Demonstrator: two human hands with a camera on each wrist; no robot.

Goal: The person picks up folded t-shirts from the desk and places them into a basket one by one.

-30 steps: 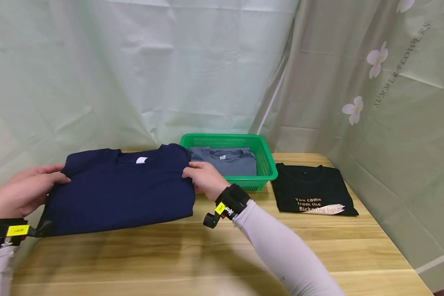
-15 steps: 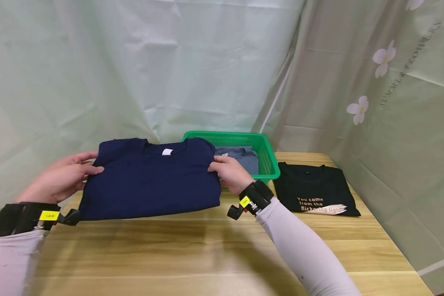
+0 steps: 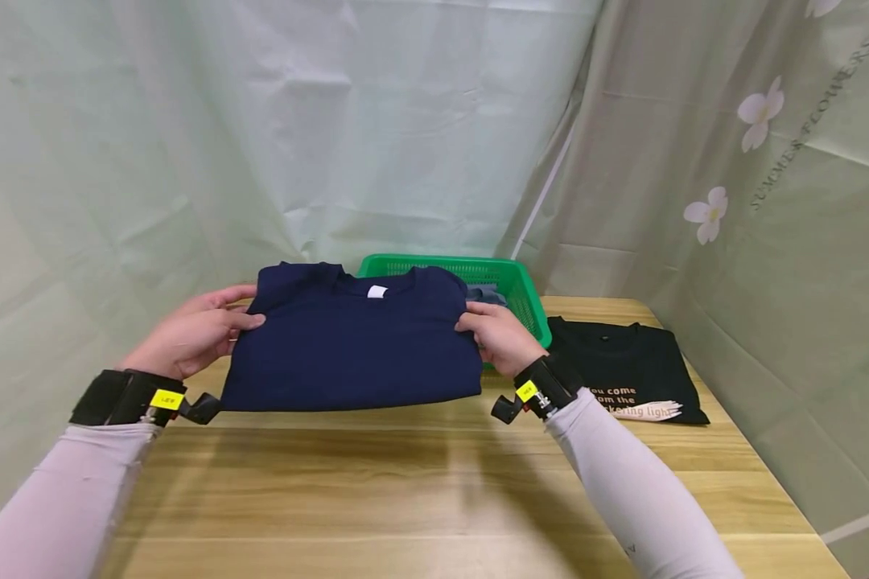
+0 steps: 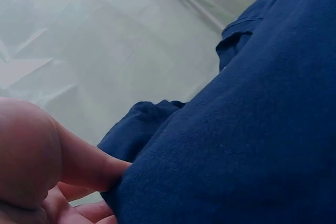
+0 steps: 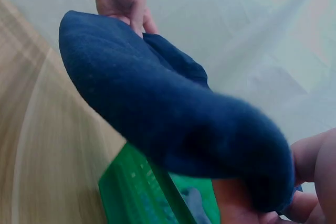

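A folded navy T-shirt (image 3: 362, 346) with a white neck label hangs above the table, stretched between both hands. My left hand (image 3: 206, 326) pinches its left side, thumb on top and fingers beneath. On the opposite side my right hand (image 3: 500, 334) grips the fabric the same way. Behind the shirt stands a green basket (image 3: 529, 301), partly covered by it in the head view. A strip of a grey-blue shirt (image 3: 485, 295) shows inside the basket. In the right wrist view the navy shirt (image 5: 157, 108) is over the basket's wall (image 5: 128, 187).
A folded black T-shirt (image 3: 630, 362) with printed lettering lies right of the basket, partly behind the right wrist. The wooden table (image 3: 405, 490) extends toward me. Pale curtains (image 3: 420, 137) close off the back and right sides.
Both hands have carried the navy T-shirt to the right and slightly away from me. It now covers more of the basket and the grey-blue shirt.
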